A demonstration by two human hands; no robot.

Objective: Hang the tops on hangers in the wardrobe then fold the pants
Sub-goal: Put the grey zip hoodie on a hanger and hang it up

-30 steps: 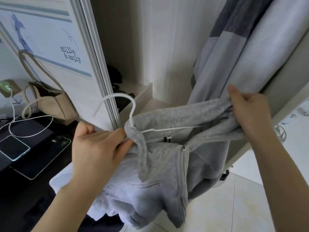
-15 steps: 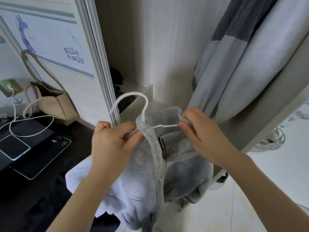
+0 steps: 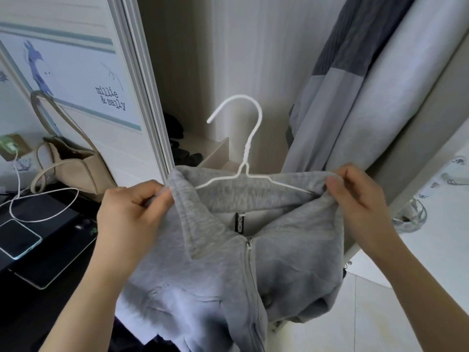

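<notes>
A light grey zip-up top [image 3: 223, 270] hangs spread between my hands in front of the open wardrobe. A white wire hanger [image 3: 245, 153] sits inside its neck, hook upright above the collar, its arms running into both shoulders. My left hand [image 3: 129, 214] grips the top's left shoulder, and my right hand [image 3: 355, 199] pinches the right shoulder over the hanger's end. The zip is closed to the collar, with a black label showing inside the neck.
A grey two-tone garment [image 3: 355, 97] hangs in the wardrobe on the right. The sliding door [image 3: 132, 85] stands left of the opening. A beige bag [image 3: 73, 166], a phone [image 3: 17, 237] on a white cable and a laptop lie on the dark desk at the left. Dark items sit on a wardrobe shelf [image 3: 203, 148].
My hands have moved apart to the two shoulders, spreading the top wide on the hanger. The hanger hook has risen and now stands upright at the centre.
</notes>
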